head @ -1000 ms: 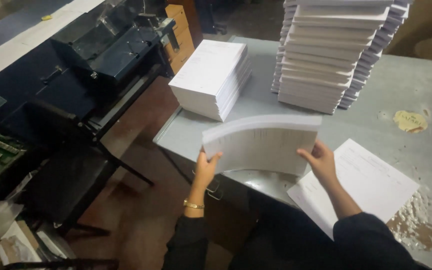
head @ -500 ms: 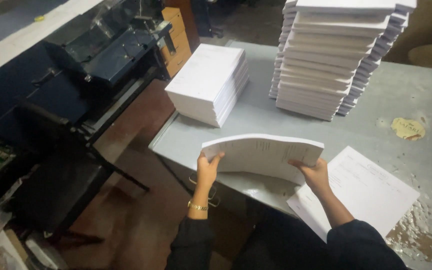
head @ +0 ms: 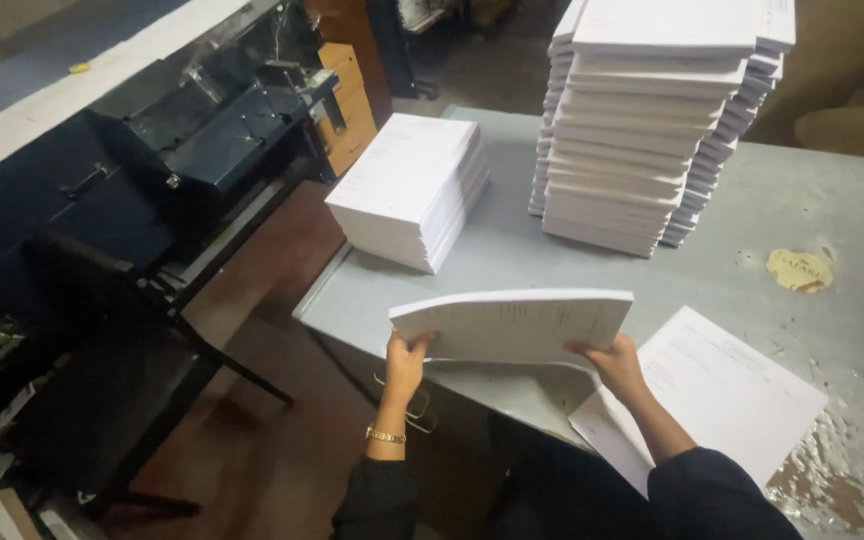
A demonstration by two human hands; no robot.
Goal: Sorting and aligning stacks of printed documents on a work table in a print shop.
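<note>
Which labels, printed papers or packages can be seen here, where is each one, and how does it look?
Sheaf: white printed pages, held at the table's near edge by left hand and right hand.
Loose sheets: white, faint print, flat by the right hand.
Low stack: white, rectangular, at the table's left end.
Tall stack: white bundles, far side.
Yellow label: roundish, torn, stuck on the grey table.

Grey metal table [head: 512, 245], paint worn and flaking at its near right corner. Short stack of white paper [head: 407, 190] sits well beyond the fingers, toward the left edge. Tall, uneven stack of white booklets [head: 657, 120] stands farther back, right of the short one, small gap between. Loose printed sheets [head: 717, 395] lie flat just right of the right-hand fingers. Yellowish torn sticker [head: 800, 270] farther right.
</note>
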